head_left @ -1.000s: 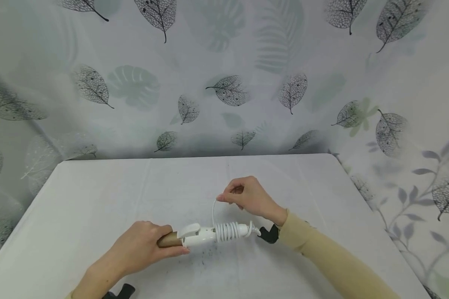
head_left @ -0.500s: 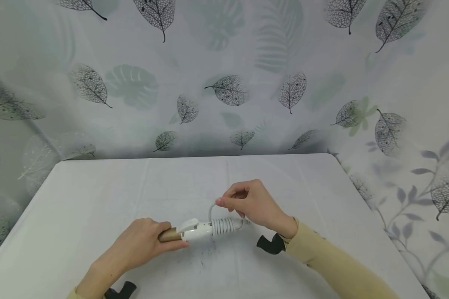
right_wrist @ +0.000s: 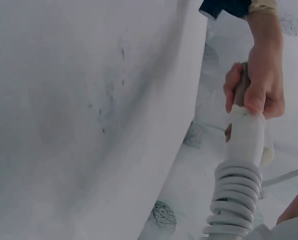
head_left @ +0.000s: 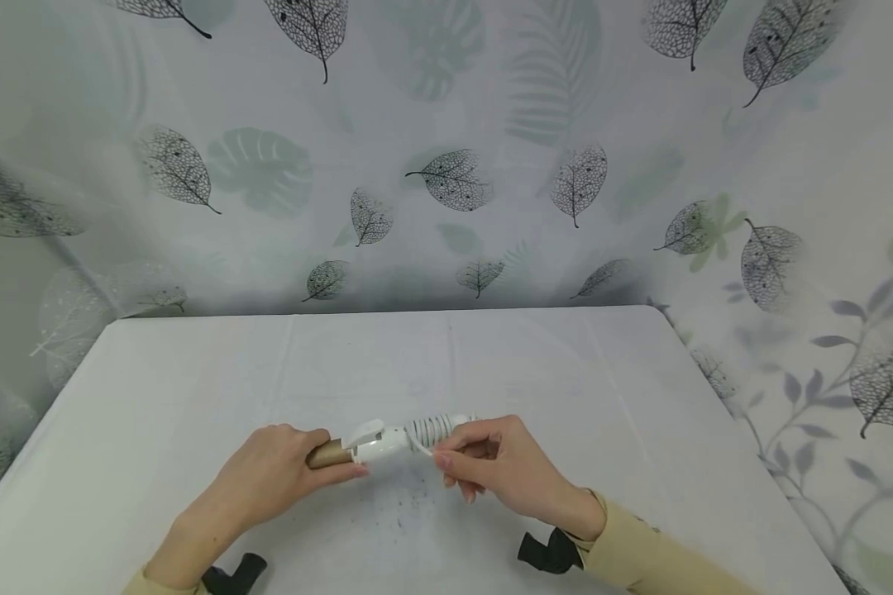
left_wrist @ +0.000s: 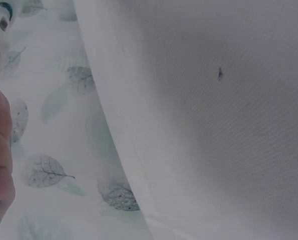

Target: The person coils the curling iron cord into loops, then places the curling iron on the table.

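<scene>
A curling iron [head_left: 381, 447] with a white handle and gold barrel [head_left: 330, 454] is held over the table in the head view, its handle end pointing right. My left hand [head_left: 271, 467] grips the barrel, thumb stretched along the near side. White cord [head_left: 427, 430] is wound in several turns round the handle, also plain as coils [right_wrist: 234, 197] in the right wrist view. Pinched between thumb and fingertips of my right hand [head_left: 509, 471] is a free stretch of that cord, just on the near side of the handle. This hand hides the handle's far end.
A white-covered table [head_left: 193, 380] lies beneath, with small dark marks [head_left: 409, 504] on its cloth. Leaf-patterned fabric [head_left: 446, 231] hangs behind and at the sides. Black straps [head_left: 551, 552] sit at the wrists.
My right hand has carried the cord from beyond the handle, over it, to the near side. The handle end has lifted slightly in view; my left hand keeps its grip.
</scene>
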`<state>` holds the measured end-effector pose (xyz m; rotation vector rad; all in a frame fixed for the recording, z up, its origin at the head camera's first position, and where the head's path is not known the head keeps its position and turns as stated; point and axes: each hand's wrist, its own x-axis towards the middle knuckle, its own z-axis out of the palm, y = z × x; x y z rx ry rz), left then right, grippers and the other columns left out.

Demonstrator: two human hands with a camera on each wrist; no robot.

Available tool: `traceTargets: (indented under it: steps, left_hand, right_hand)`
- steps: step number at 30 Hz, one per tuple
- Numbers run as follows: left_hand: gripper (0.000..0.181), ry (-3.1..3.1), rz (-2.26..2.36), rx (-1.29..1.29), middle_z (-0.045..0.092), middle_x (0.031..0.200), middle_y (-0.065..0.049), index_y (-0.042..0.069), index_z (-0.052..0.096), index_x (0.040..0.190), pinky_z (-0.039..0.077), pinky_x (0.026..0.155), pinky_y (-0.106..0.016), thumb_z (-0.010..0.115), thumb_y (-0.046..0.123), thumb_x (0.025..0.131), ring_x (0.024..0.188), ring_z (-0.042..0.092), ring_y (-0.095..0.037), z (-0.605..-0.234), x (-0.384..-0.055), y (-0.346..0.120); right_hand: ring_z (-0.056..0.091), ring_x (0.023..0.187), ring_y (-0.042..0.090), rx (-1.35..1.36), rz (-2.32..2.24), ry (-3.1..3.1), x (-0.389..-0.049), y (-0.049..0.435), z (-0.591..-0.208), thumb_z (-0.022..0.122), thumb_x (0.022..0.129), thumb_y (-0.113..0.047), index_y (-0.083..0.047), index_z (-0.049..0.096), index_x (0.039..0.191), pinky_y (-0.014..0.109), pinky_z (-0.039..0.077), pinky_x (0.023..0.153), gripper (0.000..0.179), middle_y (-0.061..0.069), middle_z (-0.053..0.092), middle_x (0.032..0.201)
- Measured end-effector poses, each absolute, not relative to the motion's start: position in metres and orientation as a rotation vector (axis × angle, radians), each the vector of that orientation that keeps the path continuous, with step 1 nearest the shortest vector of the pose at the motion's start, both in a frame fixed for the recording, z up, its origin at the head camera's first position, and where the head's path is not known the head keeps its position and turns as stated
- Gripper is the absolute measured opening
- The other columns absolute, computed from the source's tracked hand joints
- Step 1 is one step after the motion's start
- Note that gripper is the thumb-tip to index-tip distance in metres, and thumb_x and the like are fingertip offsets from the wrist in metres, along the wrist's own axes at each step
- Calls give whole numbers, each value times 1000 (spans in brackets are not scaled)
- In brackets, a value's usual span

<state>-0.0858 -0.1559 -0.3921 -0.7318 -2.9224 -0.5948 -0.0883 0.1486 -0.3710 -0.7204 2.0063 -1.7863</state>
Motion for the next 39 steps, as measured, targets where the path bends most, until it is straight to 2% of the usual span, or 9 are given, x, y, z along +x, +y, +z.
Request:
traceTargets:
  steps: [3,7,12,15,20,25,31,36,39]
  left_hand:
    - [50,-2926,-564,-709,19,57,16,25,41,63,20,48,-18,65,64,86,50,19,2,-391,-86,-157]
    - [51,-2941,-540,-686,21,56,15,25,42,63,20,47,-19,65,65,85,49,20,1,-389,-87,-156]
    - [52,-2940,-531,-676,20,56,15,25,41,63,21,47,-19,64,66,84,49,20,1,-388,-86,-156]
    - [52,-2928,-531,-680,19,56,15,25,40,62,20,47,-19,64,66,84,49,20,2,-388,-85,-157]
    - [52,-2897,-534,-710,18,56,17,26,39,62,20,47,-18,66,64,84,49,19,3,-389,-83,-158]
    - [50,-2853,-571,-760,18,57,18,27,40,63,20,46,-17,68,63,84,49,18,4,-391,-80,-157]
    - [48,-2829,-645,-807,19,57,19,27,41,64,21,46,-16,69,60,85,50,18,5,-392,-76,-155]
    - [46,-2794,-730,-862,20,58,21,28,42,65,22,45,-14,70,59,84,50,19,8,-393,-73,-152]
    - [46,-2768,-767,-908,19,59,22,28,42,65,22,45,-13,71,57,85,50,19,9,-394,-71,-150]
  right_hand:
    - [60,61,8,-752,-1824,1901,-82,149,-380,64,98,-10,7,69,102,26,51,58,18,31,64,82]
    - [67,72,6,-746,-1831,1786,-77,149,-392,62,99,-8,12,66,113,30,58,71,25,37,65,93]
    - [70,79,5,-738,-1779,1728,-74,148,-408,62,98,-9,13,65,115,40,59,78,28,38,66,98]
    - [70,83,6,-726,-1746,1711,-74,147,-418,63,98,-11,13,65,116,42,58,80,30,37,66,99]
    - [68,87,4,-755,-1625,1781,-76,147,-432,63,99,-15,9,68,116,31,57,81,30,30,70,97]
    - [63,83,2,-846,-1486,1839,-82,147,-442,60,101,-21,2,73,108,20,51,76,27,22,72,92]
    - [64,87,1,-1032,-1341,1885,-92,146,-449,58,102,-22,-2,73,105,21,53,81,26,14,75,96]
    - [63,95,-3,-1120,-1124,2087,-103,148,-446,58,101,-29,-12,71,111,21,51,86,23,-5,75,100]
    - [62,94,-1,-1146,-1147,2089,-113,150,-441,63,100,-23,-11,69,111,22,52,86,18,-2,74,102]
